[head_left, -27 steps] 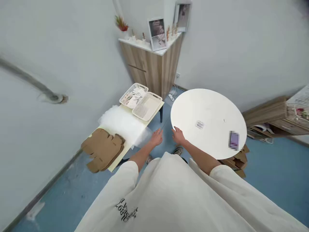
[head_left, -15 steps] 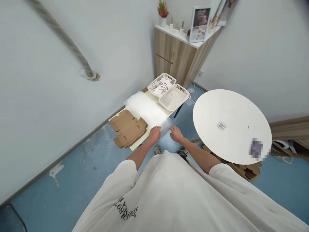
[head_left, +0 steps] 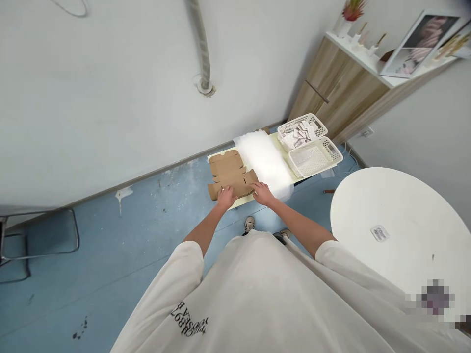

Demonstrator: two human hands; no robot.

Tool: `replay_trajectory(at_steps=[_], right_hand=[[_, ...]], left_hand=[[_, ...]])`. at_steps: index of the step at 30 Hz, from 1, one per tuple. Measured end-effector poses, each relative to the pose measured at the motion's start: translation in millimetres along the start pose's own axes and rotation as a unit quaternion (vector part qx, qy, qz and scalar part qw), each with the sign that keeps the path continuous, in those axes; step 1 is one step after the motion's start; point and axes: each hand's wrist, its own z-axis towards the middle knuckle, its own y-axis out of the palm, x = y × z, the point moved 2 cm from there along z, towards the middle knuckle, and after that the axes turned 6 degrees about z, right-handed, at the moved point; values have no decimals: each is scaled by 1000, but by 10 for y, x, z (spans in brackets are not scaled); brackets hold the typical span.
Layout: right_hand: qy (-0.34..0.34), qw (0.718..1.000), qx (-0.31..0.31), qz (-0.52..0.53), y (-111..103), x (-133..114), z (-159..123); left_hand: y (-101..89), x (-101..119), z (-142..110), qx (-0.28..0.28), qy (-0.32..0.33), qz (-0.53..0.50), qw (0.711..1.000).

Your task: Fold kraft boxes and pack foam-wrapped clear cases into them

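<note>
A stack of flat brown cardboard box blanks (head_left: 228,169) lies at the left end of a narrow pale-yellow table (head_left: 241,201). My left hand (head_left: 227,197) rests on the near edge of the top blank, its fingers extended over the cardboard. At the blank's right near corner, the fingers of my right hand (head_left: 262,192) touch the flap, loosely stretched out. The right thumb is hard to make out. Beside the blanks lies a pile of white, translucent packing sheets (head_left: 265,159), which overhangs the table's near edge.
Two white plastic baskets stand at the table's right end. The far basket (head_left: 312,117) holds printed packets; the near basket (head_left: 320,164) shows its bare bottom. A round white table (head_left: 390,196) stands right, a metal-framed chair (head_left: 78,230) left, and a wooden cabinet (head_left: 349,73) behind.
The view has turned left. My hands have moved from in front of the white sheets onto the cardboard blanks, which they now touch.
</note>
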Motion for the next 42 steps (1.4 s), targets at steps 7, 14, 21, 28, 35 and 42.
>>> replay_trajectory(at_steps=[7, 14, 21, 28, 35, 42], right_hand=[[-13, 998, -58, -14, 157, -115, 299], [-5, 995, -90, -39, 261, -118, 387], [1, 995, -80, -61, 285, -140, 440], [18, 996, -54, -75, 270, -251, 506], [-45, 995, -8, -89, -8, -394, 608], [-90, 991, 35, -97, -488, -486, 720]], left_hand=[[54, -223, 59, -57, 10, -13, 998], [22, -262, 66, -69, 37, 8, 997], [57, -283, 51, -50, 50, 8, 997], [37, -165, -32, -11, 67, 78, 995], [-315, -215, -149, 83, 98, 108, 986], [-680, -113, -226, 146, 118, 94, 978]])
